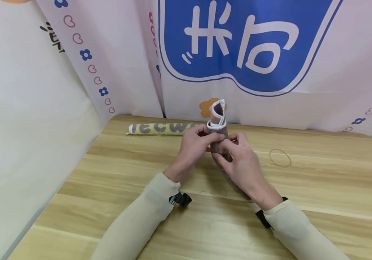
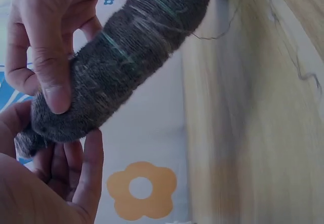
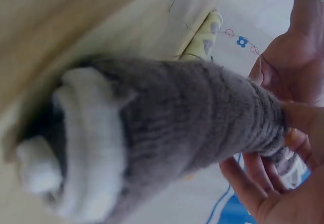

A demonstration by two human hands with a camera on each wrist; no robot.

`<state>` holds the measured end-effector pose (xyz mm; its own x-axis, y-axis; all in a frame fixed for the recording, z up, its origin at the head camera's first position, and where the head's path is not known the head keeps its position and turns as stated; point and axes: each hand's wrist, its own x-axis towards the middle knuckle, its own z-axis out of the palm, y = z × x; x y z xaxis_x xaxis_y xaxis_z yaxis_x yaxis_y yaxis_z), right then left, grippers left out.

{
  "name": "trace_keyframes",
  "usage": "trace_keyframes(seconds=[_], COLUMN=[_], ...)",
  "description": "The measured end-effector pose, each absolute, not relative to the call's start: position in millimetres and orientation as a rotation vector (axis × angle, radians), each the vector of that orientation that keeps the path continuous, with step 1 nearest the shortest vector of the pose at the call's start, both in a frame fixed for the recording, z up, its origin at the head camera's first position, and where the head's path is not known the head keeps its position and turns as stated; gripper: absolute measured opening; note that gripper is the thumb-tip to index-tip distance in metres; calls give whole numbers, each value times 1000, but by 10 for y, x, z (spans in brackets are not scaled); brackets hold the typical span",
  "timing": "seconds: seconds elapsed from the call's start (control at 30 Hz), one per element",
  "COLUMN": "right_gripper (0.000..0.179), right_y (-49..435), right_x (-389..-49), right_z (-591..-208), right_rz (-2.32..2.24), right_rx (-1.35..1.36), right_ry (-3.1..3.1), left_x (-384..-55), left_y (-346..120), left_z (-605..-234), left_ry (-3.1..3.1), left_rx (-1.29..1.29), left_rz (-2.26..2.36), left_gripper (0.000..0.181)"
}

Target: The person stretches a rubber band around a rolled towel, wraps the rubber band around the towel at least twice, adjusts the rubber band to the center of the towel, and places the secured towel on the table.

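Observation:
A grey-brown towel with white edging [image 1: 216, 119], rolled into a tight tube, slants up from the table toward the back wall. My left hand [image 1: 193, 146] grips it from the left near the upper end, thumb across the front. From the right, my right hand [image 1: 245, 168] pinches the roll just below, its fingers close beside the left ones. In the left wrist view, the towel [image 2: 116, 67] has pale and green lines around it and a loose thread. The right wrist view shows the white-edged lower end of the towel [image 3: 177, 113]. Fingers hide part of the upper roll.
A yellow rolled towel with grey letters [image 1: 156, 128] lies along the table's back edge, left of the hands. To the right, a thin rubber band [image 1: 283, 167] lies on the wooden table [image 1: 319, 180]. A printed white sheet [image 1: 124, 72] hangs behind.

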<state>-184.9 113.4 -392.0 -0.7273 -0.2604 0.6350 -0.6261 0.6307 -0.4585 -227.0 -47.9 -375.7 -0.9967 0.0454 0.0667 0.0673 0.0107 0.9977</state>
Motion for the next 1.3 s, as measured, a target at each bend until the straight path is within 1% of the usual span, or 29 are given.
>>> trace_keyframes(seconds=[0.17,0.27,0.43,0.53,0.63,0.73,0.87,0.97,1.1,1.3], right_gripper=[19,21,23,21,18,16,15,21,29,22], right_y=[1173,1203,1278,1328,1364,1376,1352,1309,1258,1241], right_x=[-1895,-1922,-1951,-1953,-1950,-1950,-1946,-1927,-1896,-1886], right_z=[-3944,-3945,-3898,-3861,-3838,-3840,-3870,-3869,-3836,-3807], right_rz=[711,734,1100,1384,1598,1680,1555,1457,1433,1420], right_rx=[880,886,763,687,593,536,580,587,504,490], right_ry=[-2259,-2262,-2287,-2304,-2321,-2320,-2328,-2366,-2420,-2413], left_x=[-2295,-2317,-2387,-2437,-2468,-2469,-2445,-2416,-2354,-2312], left_y=[-508,-535,-585,-618,-631,-608,-551,-520,-491,-488], left_z=[-3744,-3759,-3805,-3826,-3832,-3830,-3835,-3835,-3809,-3767], left_ry=[-2173,-2161,-2188,-2218,-2248,-2258,-2239,-2214,-2234,-2283], left_rx=[-63,-100,-316,-444,-495,-473,-410,-357,-291,-199], left_rz=[-2178,-2202,-2320,-2396,-2410,-2360,-2292,-2267,-2219,-2186], left_gripper=[17,20,34,38,39,39,37,34,32,35])
